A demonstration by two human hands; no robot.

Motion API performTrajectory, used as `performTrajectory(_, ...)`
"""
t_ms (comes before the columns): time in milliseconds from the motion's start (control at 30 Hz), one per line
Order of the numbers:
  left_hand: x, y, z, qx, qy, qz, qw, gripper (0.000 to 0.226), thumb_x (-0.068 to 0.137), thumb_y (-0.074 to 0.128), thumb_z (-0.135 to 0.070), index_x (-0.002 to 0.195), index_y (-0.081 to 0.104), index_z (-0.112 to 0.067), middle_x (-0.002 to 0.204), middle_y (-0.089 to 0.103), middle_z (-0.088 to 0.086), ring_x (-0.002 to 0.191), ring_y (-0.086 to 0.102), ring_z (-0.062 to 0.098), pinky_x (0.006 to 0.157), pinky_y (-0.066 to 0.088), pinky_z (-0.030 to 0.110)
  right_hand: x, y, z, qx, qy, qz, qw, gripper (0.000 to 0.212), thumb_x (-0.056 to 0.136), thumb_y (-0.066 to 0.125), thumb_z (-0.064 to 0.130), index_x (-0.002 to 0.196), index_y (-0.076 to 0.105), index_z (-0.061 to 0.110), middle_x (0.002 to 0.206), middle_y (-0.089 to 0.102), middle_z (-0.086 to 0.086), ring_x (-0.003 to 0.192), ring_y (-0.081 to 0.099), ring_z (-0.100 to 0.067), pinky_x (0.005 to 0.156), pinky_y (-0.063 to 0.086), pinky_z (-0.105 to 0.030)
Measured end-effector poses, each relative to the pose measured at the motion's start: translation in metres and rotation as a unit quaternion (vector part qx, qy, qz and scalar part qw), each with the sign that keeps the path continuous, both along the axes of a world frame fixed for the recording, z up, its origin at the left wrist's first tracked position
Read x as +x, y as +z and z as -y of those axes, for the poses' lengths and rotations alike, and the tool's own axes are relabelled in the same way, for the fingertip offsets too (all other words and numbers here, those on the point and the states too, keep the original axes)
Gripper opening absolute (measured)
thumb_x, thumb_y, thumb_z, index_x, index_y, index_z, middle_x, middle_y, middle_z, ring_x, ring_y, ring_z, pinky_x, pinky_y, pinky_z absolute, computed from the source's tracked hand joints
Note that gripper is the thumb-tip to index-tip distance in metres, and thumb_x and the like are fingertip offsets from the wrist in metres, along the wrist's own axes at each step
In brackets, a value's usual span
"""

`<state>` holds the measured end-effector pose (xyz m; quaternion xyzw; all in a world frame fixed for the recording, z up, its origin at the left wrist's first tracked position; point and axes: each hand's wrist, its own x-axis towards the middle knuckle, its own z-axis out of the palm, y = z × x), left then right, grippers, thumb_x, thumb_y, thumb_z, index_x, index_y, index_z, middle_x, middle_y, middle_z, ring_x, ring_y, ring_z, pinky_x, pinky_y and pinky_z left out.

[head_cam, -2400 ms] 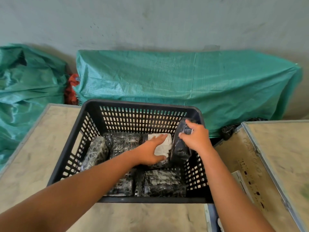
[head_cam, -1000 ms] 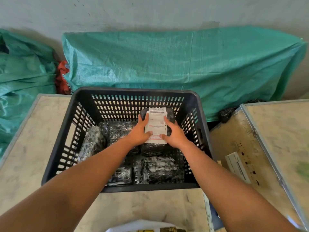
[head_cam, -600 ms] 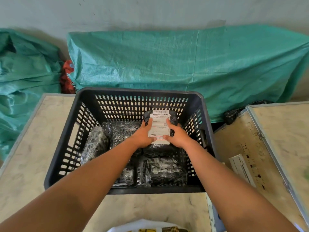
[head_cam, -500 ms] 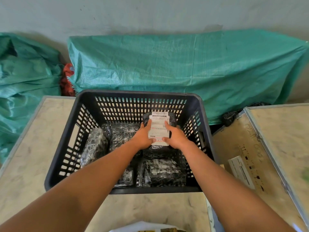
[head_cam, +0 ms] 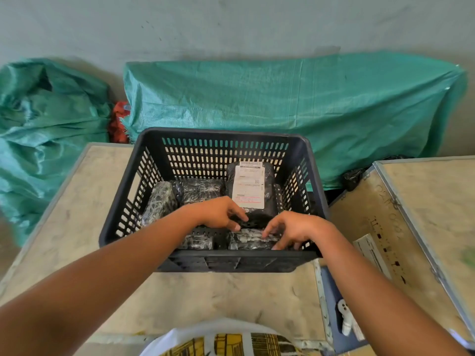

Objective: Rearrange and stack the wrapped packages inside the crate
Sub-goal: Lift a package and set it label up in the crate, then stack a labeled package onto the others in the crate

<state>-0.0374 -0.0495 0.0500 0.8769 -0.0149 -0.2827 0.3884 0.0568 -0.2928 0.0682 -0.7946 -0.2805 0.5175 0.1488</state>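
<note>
A black slotted plastic crate [head_cam: 221, 134] stands on a pale board top and holds several packages wrapped in black film. One package with a white shipping label [head_cam: 248, 186] lies on top at the back right, nobody touching it. A wrapped package [head_cam: 159, 202] leans against the left wall, another [head_cam: 200, 190] lies at the back middle. My left hand [head_cam: 219, 213] hovers with curled fingers over the dark package under the labelled one. My right hand [head_cam: 291, 228] spreads its fingers on the near-right package [head_cam: 248, 240]. Neither hand holds anything.
Green tarpaulin [head_cam: 282, 104] covers a long heap behind the crate, and a green sack [head_cam: 38, 119] lies at the left. A second wooden box [head_cam: 424, 201] stands at the right, with a narrow gap holding a white object [head_cam: 345, 319].
Both hands set the labelled package flat at the back right, let go of it, and drew back toward the near side of the crate.
</note>
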Motion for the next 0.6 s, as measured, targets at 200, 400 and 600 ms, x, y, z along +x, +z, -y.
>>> performTrajectory(200,-0.021,-0.002,0.02,0.006,-0.058,-0.022,0.998,0.047,0.098,0.065,-0.02,0.144,0.057,-0.025,0.148,0.055,-0.005,0.128,0.054,0.01,0.113,0.04,0.037,-0.011,-0.005,0.006,0.042,-0.029,0.082,0.995,0.042,0.078,0.087,0.007,0.111,0.079,0.031,0.13,0.065,-0.001,0.092,0.07,-0.016,0.066,0.062,-0.031)
performTrajectory(400,-0.025,-0.007,0.03,0.106,-0.068,0.041,0.991,0.085,0.088,0.077,-0.029,0.159,0.029,-0.028,0.157,0.043,0.002,0.139,0.044,0.022,0.118,0.032,0.039,-0.008,-0.011,0.01,0.113,-0.154,0.1,0.976,0.035,0.089,0.078,0.01,0.117,0.077,0.03,0.124,0.068,0.0,0.1,0.07,-0.021,0.056,0.063,-0.036)
performTrajectory(600,-0.023,-0.01,0.03,0.137,-0.056,0.121,0.982,0.087,0.083,0.077,-0.017,0.158,0.034,-0.023,0.156,0.045,0.004,0.138,0.046,0.021,0.115,0.033,0.03,-0.011,-0.013,0.004,0.162,-0.209,0.122,0.957,0.032,0.088,0.077,0.008,0.106,0.079,0.034,0.107,0.067,0.007,0.087,0.07,-0.013,0.055,0.064,-0.035)
